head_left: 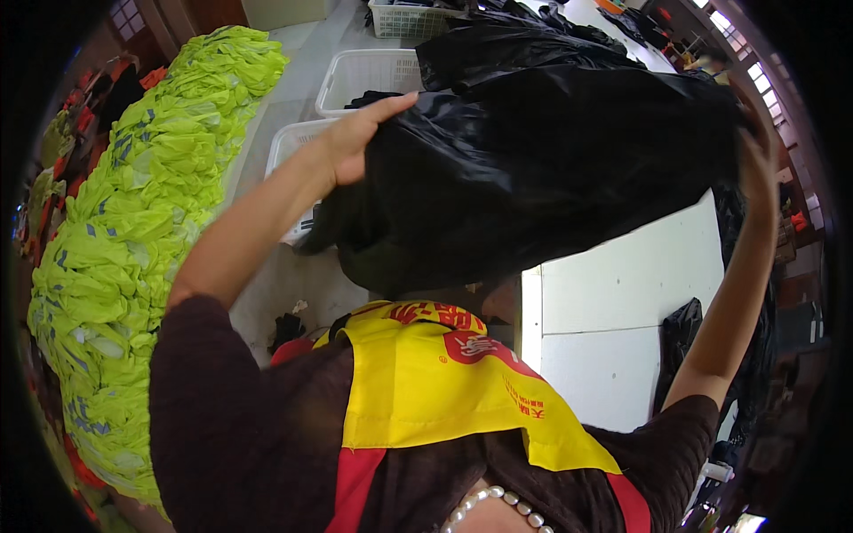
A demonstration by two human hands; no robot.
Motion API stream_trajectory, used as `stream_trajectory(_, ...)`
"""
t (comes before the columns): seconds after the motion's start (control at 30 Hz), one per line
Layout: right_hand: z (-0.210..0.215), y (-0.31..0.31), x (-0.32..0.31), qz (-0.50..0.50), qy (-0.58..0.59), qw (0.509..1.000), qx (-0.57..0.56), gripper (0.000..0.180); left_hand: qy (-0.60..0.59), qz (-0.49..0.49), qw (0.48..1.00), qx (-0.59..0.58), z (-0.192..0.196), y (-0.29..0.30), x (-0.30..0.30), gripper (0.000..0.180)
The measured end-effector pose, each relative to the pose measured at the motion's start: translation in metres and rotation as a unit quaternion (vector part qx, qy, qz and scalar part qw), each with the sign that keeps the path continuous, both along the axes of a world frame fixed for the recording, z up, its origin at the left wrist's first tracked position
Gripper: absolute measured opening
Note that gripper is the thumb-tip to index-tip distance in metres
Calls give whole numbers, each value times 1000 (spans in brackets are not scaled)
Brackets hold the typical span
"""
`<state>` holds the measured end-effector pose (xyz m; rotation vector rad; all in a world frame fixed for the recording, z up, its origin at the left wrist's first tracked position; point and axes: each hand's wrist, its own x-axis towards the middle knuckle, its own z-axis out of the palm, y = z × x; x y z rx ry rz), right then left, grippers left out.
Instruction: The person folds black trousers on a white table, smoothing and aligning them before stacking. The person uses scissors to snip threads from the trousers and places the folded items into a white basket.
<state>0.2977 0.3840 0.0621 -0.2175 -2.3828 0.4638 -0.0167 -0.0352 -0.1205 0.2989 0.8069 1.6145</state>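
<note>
The left hand [351, 147] grips the left end of a black cloth [551, 169], one finger stretched along it; the right hand [755, 151] grips the other end, its fingers blurred. The cloth spans, raised, across the white counter's [613, 293] left edge.

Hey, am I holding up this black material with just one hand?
No, your left hand and right hand hold opposite ends of the black material.

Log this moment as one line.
left hand: holding black fabric | right hand: at fabric's opposite end, blurred | left side: yellow-green pile
</note>
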Motion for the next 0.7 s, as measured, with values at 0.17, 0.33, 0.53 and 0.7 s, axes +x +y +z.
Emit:
stream_trajectory(0.17,54,49,35,-138,-34,972,188,47,205,2,974,99,1,-1,63,43)
stream_trajectory(0.33,62,-4,-13,-23,9,960,280,43,-57,9,984,-171,-70,31,86,44)
stream_trajectory(0.53,94,54,22,143,-139,980,20,39,-13,56,994,97,-43,43,44,59)
stream_trajectory(0.7,59,11,11,-67,-121,970,201,41,56,22,998,21,-100,47,45,36)
